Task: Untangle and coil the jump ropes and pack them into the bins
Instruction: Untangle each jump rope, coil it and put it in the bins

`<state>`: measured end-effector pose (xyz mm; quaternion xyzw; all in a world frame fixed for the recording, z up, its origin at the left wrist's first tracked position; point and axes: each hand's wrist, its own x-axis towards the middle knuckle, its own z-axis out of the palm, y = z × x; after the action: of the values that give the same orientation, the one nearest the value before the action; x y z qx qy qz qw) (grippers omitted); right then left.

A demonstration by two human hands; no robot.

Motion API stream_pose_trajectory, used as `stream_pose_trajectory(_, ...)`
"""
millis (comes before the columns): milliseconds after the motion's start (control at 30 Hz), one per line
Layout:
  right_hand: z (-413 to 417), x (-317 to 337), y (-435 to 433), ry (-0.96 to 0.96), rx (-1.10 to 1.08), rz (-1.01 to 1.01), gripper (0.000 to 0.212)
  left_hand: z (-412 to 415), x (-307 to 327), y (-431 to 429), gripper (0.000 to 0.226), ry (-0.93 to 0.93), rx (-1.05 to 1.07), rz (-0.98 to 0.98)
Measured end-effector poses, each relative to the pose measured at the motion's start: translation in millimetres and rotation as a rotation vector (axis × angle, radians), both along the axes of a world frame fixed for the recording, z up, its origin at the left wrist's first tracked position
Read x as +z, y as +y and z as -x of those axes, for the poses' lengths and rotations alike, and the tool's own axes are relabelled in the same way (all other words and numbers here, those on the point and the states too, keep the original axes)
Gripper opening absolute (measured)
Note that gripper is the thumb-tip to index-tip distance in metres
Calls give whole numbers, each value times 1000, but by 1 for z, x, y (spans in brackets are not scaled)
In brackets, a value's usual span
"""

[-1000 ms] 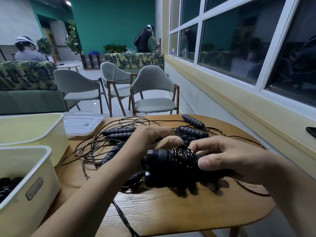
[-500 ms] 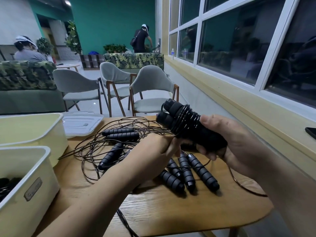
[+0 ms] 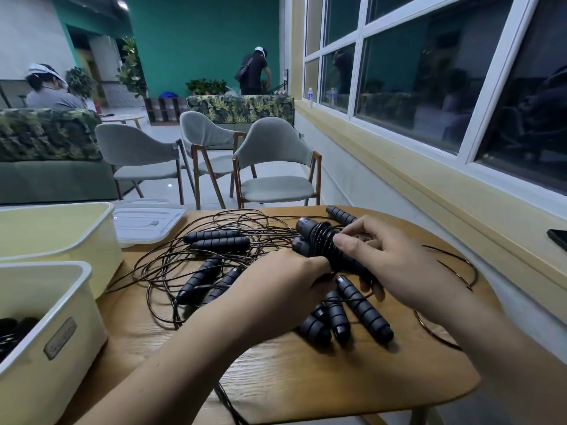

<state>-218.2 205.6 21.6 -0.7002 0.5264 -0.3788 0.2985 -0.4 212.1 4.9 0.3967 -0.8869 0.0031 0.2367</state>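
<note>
A coiled jump rope (image 3: pixel 319 243), two black handles side by side with cord wound round them, is held just above the table. My right hand (image 3: pixel 386 262) grips its handles from the right. My left hand (image 3: pixel 285 280) curls round the bundle's lower end, its fingertips hidden. Under the hands lie three loose black handles (image 3: pixel 362 308). A tangle of thin dark cord and more handles (image 3: pixel 214 240) spreads over the table's middle. Two cream bins stand at the left: the near bin (image 3: pixel 46 332) holds dark ropes, the far bin (image 3: pixel 61 228) shows no contents.
The round wooden table (image 3: pixel 306 381) ends close in front of me and at the right. A white bin lid (image 3: pixel 147 220) lies behind the tangle. Grey chairs (image 3: pixel 276 167) stand beyond the table. A dark phone (image 3: pixel 558 237) rests on the yellow window ledge at right.
The wound bundle was raised and tilted up half a second ago; it has now come back down close over the table, with my left hand moved onto its lower end.
</note>
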Motion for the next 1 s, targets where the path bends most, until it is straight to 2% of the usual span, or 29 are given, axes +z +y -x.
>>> stream_pose_trajectory(133, -7, 1, 6, 167, 70, -39, 30, -8, 7, -3, 21, 80, -54, 64)
stream_pose_trajectory(300, -7, 8, 10, 281, 109, -3, 40, -18, 16, -3, 34, 143, -51, 104)
stream_pose_trajectory(500, -8, 11, 15, 385, 210, -111, 47, -22, 22, 0, 42, 128, -47, 107)
stream_pose_trajectory(633, -8, 21, 24, 324, 317, -275, 41, -21, 28, 2, 39, 186, -85, 86)
stream_pose_trajectory(733, -8, 24, 30, 330, 402, -315, 44, -21, 29, 2, 35, 250, -107, 33)
stream_pose_trajectory(867, -7, 31, 37, 68, 493, -363, 37, -27, 23, -7, 39, 446, -137, -78)
stream_pose_trajectory(1000, -2, 33, 39, -62, 584, -381, 38, -27, 17, -16, 48, 483, -116, -152)
